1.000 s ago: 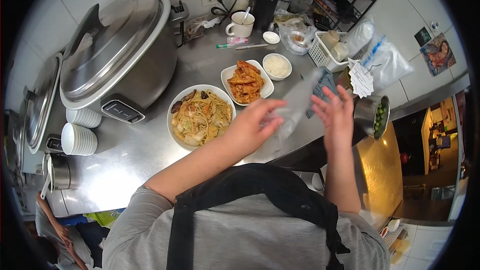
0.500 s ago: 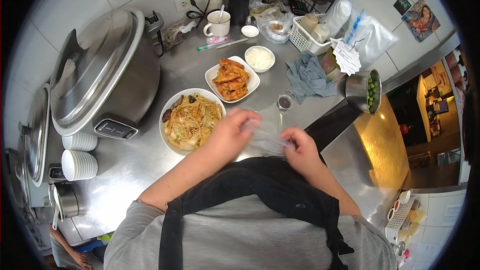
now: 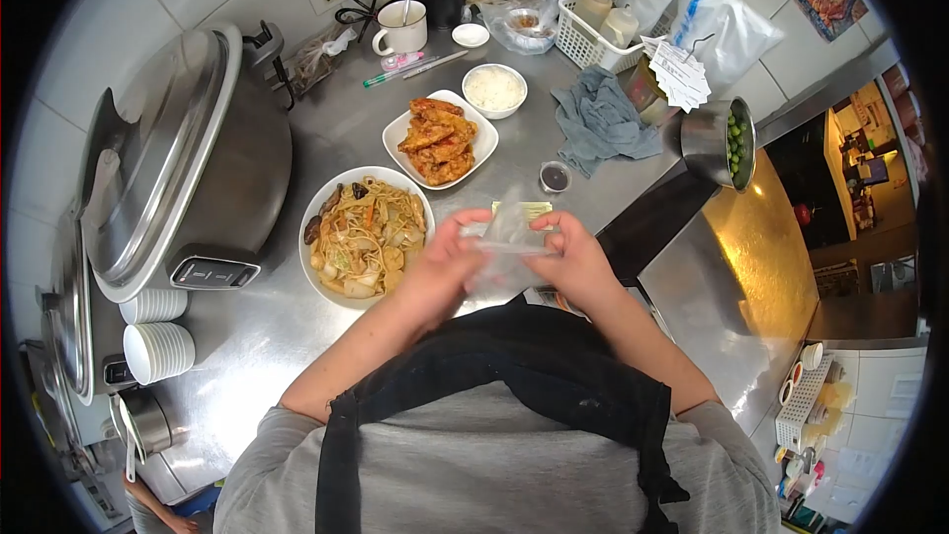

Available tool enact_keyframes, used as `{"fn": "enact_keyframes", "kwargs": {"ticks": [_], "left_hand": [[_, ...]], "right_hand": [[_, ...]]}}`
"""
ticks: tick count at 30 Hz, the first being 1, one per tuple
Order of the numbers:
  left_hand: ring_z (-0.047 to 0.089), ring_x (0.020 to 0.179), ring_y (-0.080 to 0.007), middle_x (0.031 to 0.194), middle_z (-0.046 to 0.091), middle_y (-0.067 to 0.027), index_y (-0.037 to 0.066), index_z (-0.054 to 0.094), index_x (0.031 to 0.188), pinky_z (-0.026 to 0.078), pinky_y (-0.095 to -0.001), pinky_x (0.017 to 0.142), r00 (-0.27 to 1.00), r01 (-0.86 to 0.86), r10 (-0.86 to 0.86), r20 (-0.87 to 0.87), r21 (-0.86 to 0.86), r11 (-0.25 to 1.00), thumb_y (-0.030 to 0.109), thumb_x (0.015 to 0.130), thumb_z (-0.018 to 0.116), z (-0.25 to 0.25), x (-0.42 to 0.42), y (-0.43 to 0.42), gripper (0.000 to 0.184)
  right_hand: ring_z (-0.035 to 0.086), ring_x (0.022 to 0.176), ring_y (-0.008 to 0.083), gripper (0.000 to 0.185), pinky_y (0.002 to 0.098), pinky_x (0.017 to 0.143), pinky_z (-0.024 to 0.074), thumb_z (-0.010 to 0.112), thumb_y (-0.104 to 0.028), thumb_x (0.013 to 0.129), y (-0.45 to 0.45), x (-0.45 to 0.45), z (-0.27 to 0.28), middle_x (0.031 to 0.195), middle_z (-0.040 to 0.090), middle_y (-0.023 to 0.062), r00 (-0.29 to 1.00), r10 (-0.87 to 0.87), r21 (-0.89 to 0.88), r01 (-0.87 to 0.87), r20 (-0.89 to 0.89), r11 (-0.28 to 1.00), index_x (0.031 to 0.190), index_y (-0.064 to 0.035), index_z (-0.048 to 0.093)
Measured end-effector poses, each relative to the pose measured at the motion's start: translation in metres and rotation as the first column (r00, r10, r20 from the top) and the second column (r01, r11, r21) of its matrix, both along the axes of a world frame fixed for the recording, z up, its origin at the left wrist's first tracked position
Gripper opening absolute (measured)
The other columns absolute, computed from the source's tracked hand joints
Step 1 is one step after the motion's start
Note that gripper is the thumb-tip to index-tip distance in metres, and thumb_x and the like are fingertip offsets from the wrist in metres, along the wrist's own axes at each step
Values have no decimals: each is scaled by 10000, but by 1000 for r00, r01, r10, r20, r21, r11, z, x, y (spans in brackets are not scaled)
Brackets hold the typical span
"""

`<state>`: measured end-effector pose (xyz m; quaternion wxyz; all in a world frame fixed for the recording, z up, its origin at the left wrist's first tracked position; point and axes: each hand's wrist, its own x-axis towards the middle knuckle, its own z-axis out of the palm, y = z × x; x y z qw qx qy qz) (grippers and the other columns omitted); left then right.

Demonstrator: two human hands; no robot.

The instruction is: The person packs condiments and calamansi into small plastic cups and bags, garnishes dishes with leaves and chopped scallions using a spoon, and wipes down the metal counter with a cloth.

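A clear plastic bag (image 3: 508, 229) is stretched between my two hands, partly smeared by motion. My left hand (image 3: 447, 259) grips its left side, fingers bent and somewhat blurred. On the other side my right hand (image 3: 571, 253) pinches the plastic between thumb and fingers. Just behind the bag shows a pale yellow slip (image 3: 535, 209), mostly covered. To the left of my left hand stands a bowl of stir-fried noodles (image 3: 366, 237). Beyond it are a square dish of fried chicken pieces (image 3: 438, 141), a bowl of white rice (image 3: 495, 90) and a small cup of dark sauce (image 3: 555, 177).
Large rice cookers (image 3: 188, 158) and stacked white cups (image 3: 158, 352) line the left. A grey-blue cloth (image 3: 601, 119), a white basket (image 3: 593, 35) and a metal pot of green fruit (image 3: 714, 143) are on the right. Another person's arm (image 3: 148, 499) shows at lower left.
My hands have drawn closer together, with the plastic bag raised between them. The yellow slip has come into sight behind it. The camera view has shifted slightly.
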<state>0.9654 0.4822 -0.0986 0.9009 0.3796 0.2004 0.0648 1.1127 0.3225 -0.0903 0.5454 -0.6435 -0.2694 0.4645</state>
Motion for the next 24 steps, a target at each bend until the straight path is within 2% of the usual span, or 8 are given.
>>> {"fn": "enact_keyframes", "kwargs": {"ticks": [4, 6, 9, 12, 15, 17, 21, 24], "left_hand": [[529, 841, -172, 1021, 526, -67, 114, 554, 1199, 465, -309, 737, 910, 297, -414, -32, 746, 596, -28, 815, 572, 35, -8, 1, 411], [537, 852, -219, 978, 516, -84, 62, 617, 1064, 455, -303, 748, 977, 132, -179, -114, 987, 90, -61, 743, 606, 23, -7, 10, 344], [554, 938, -306, 1040, 513, -144, 25, 592, 1082, 479, -353, 792, 981, 166, 124, -152, 980, -111, -42, 705, 609, 4, -6, 23, 383], [580, 953, -334, 1131, 511, -166, -9, 581, 1063, 497, -388, 810, 964, 202, 183, -191, 979, -39, 6, 740, 607, 12, -11, 15, 324], [606, 939, -351, 1200, 507, -165, -24, 576, 1059, 509, -402, 814, 960, 185, 213, -181, 983, 4, 76, 775, 610, 14, -14, 11, 302], [615, 913, -349, 1215, 506, -158, -20, 571, 1069, 515, -403, 799, 956, 196, 229, -181, 980, -44, 98, 791, 604, 13, -16, 8, 304], [622, 902, -353, 1260, 498, -147, -8, 554, 1109, 522, -415, 785, 927, 319, 232, -296, 946, -65, 146, 819, 587, 20, -17, -3, 330], [620, 908, -360, 1279, 488, -151, -1, 534, 1155, 520, -427, 786, 951, 230, 226, -211, 971, -59, 151, 824, 577, 8, -18, -7, 367]], "right_hand": [[599, 738, 217, 328, 327, 689, 476, 585, -2, 757, 10, -1, -5, 813, 591, 109, 872, 13, -272, 138, 489, 952, 1076, -40, 521], [602, 770, 259, 232, 354, 719, 478, 572, -37, 776, 9, 0, -7, 817, 591, 115, 620, 279, -162, -239, 733, 957, 1007, -30, 555], [599, 805, 255, 186, 339, 738, 476, 584, -99, 802, 19, -2, 30, 902, 592, 115, 760, 502, -280, -419, 412, 864, 976, -31, 583], [592, 858, 267, 226, 323, 769, 472, 613, -146, 809, 24, 43, 4, 990, 588, 138, 986, 72, 35, -78, 148, 996, 1011, -47, 592], [579, 876, 285, 279, 329, 793, 472, 661, -202, 785, 37, 76, -17, 1026, 575, 137, 698, -166, -8, 239, 697, 971, 1019, -61, 604], [567, 880, 290, 353, 348, 805, 466, 703, -225, 749, 37, 90, -40, 998, 570, 131, 69, -20, 9, 159, 997, 987, 1043, -62, 597], [557, 884, 302, 397, 352, 824, 460, 729, -206, 717, 38, 93, -53, 999, 562, 134, 145, 45, -66, 142, 988, 988, 1048, -51, 576], [555, 949, 293, 369, 379, 849, 453, 725, -147, 716, 37, 45, 6, 1005, 557, 144, 524, -241, 218, 106, 817, 970, 1007, -36, 527]]}}
